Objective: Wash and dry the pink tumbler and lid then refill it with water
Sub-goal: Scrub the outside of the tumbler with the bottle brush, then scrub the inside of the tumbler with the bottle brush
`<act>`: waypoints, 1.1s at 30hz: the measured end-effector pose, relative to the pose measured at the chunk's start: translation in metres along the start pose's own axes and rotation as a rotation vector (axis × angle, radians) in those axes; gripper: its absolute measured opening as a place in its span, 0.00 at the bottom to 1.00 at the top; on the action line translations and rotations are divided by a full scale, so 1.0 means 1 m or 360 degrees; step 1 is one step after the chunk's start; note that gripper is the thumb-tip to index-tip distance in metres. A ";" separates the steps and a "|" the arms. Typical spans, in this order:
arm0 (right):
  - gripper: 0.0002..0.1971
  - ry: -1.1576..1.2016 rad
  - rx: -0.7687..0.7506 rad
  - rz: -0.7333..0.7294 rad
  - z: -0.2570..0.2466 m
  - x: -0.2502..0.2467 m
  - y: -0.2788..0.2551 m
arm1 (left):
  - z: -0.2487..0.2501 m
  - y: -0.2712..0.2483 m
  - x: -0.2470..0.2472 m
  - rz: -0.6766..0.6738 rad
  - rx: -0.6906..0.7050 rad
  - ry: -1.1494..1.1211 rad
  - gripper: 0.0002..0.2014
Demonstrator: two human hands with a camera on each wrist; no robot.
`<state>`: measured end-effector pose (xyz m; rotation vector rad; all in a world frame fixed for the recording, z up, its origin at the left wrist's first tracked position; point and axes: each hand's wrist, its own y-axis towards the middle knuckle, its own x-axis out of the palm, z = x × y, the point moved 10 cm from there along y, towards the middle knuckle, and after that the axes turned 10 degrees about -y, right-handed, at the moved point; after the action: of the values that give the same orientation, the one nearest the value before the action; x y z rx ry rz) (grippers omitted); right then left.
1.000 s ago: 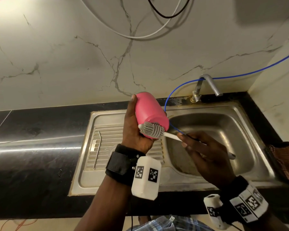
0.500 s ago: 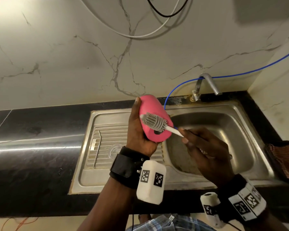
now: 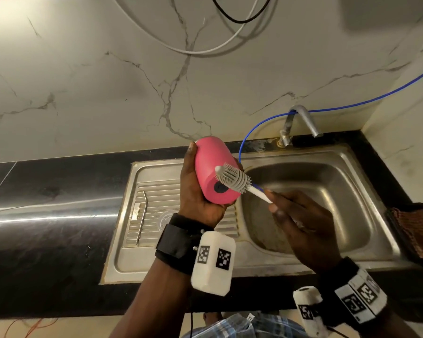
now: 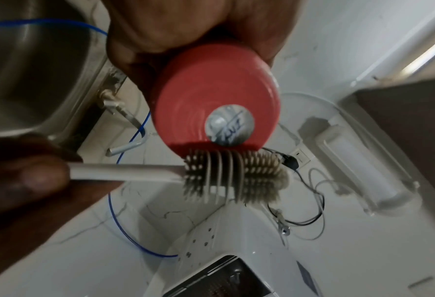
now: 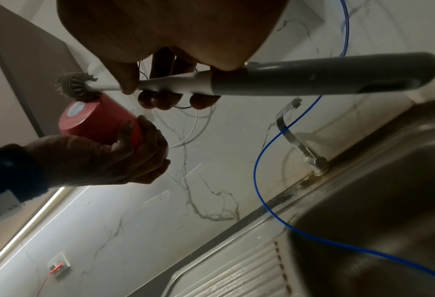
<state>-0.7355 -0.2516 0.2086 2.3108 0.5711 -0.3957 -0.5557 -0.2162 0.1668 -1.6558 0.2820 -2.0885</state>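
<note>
My left hand [image 3: 195, 191] grips the pink tumbler [image 3: 213, 164] above the drainboard, its base turned toward me with a round grey sticker [image 4: 229, 124] on it. My right hand [image 3: 300, 223] holds the white handle of a bottle brush [image 3: 233, 178]. The grey bristle head [image 4: 234, 176] lies against the edge of the tumbler's base. In the right wrist view the brush's grey handle end [image 5: 338, 74] sticks out behind my palm, and the tumbler [image 5: 97, 122] sits in my left fingers. A clear round lid [image 3: 166, 217] lies on the drainboard, partly hidden by my left wrist.
A steel sink [image 3: 366, 191] with a ribbed drainboard [image 3: 156, 198] is set in a black counter [image 3: 47, 196]. A tap [image 3: 303, 120] stands at the back, with a blue tube [image 3: 266, 120] running into the basin. A metal straw [image 3: 142, 215] lies on the drainboard. A brown cloth [image 3: 415, 228] sits at right.
The brush head has slid up from the tumbler's lower side to its base edge. My left hand has tilted the tumbler so the base sticker faces me.
</note>
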 end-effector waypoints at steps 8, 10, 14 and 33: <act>0.15 -0.0023 0.0047 -0.0092 0.024 -0.006 -0.013 | 0.019 -0.002 0.004 -0.0052 0.0113 -0.0063 0.43; 0.15 -0.0122 -0.0004 -0.0113 0.015 -0.002 -0.007 | 0.011 -0.002 0.005 -0.0052 0.0083 -0.0069 0.43; 0.15 -0.0190 -0.0094 -0.0126 0.006 0.001 0.002 | 0.008 -0.004 0.010 -0.0060 0.0036 -0.0149 0.39; 0.13 -0.0561 0.0107 -0.0225 0.034 -0.048 0.025 | 0.045 -0.007 -0.028 0.0139 0.0835 0.1159 0.34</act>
<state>-0.7684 -0.3056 0.2198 2.1981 0.5508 -0.8804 -0.5091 -0.1917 0.1575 -0.5483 0.0146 -2.3540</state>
